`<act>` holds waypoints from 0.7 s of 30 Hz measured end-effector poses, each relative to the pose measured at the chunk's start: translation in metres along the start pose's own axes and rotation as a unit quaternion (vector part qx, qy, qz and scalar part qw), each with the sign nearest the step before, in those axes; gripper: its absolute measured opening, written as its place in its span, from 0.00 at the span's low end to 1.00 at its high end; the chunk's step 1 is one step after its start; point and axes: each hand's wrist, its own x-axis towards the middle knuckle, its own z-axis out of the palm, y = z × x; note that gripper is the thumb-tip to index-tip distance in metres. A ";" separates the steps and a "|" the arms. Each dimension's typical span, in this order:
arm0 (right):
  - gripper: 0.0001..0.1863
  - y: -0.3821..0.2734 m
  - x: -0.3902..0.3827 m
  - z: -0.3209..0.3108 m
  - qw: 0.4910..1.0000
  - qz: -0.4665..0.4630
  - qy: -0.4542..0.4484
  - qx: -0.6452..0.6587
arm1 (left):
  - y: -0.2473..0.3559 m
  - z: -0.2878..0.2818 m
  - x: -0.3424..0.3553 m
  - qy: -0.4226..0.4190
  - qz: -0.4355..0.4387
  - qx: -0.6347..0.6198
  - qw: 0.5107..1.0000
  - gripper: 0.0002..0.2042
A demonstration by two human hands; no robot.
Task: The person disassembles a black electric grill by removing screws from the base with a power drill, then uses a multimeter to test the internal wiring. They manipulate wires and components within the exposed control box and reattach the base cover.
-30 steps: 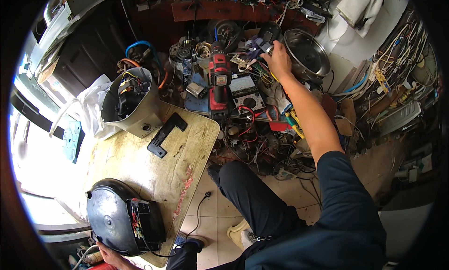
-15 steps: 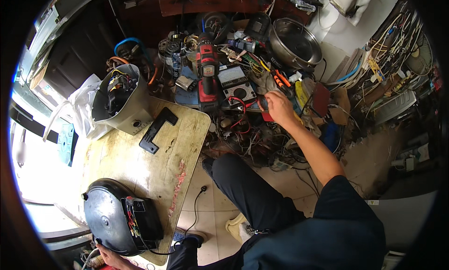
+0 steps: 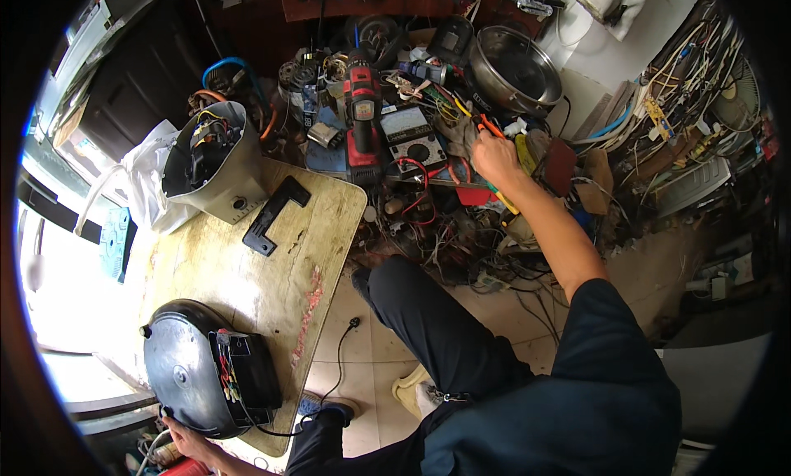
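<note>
At the near left of the wooden table (image 3: 284,266), a round black appliance (image 3: 183,377) lies with its base up and colored wires showing at an opening in its side. My left hand (image 3: 188,441) holds its near rim, part of the fingers hidden beneath. Over the cluttered bench, my right hand (image 3: 496,159) is closed around a pair of orange-handled pliers (image 3: 491,126), whose far end sticks out past my fingers. Left of that hand are red-handled pliers (image 3: 458,171) and an analog multimeter (image 3: 412,136) with a red lead.
A red-black cordless drill (image 3: 362,121) stands beside the multimeter. Behind lies a metal pot (image 3: 517,70). A grey housing with wired parts (image 3: 216,159) and a black angled plastic piece (image 3: 276,216) are on the table. A plug cord (image 3: 340,356) hangs from the table edge.
My right hand has moved away from the red-handled pliers, up and to the right, onto the orange-handled pliers. My left hand stays at the appliance's rim.
</note>
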 end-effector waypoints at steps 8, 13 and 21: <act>0.08 0.022 0.006 0.015 0.999 -0.022 0.036 0.022 | 0.002 -0.002 -0.005 -0.021 -0.009 0.008 1.000 0.35; 0.07 0.021 0.008 -0.017 0.986 0.056 0.138 0.071 | -0.009 -0.003 0.006 -0.012 0.006 -0.014 1.000 0.34; 0.10 0.083 -0.040 -0.045 0.980 0.137 0.144 -0.015 | -0.016 -0.002 0.012 -0.009 0.009 0.009 1.000 0.34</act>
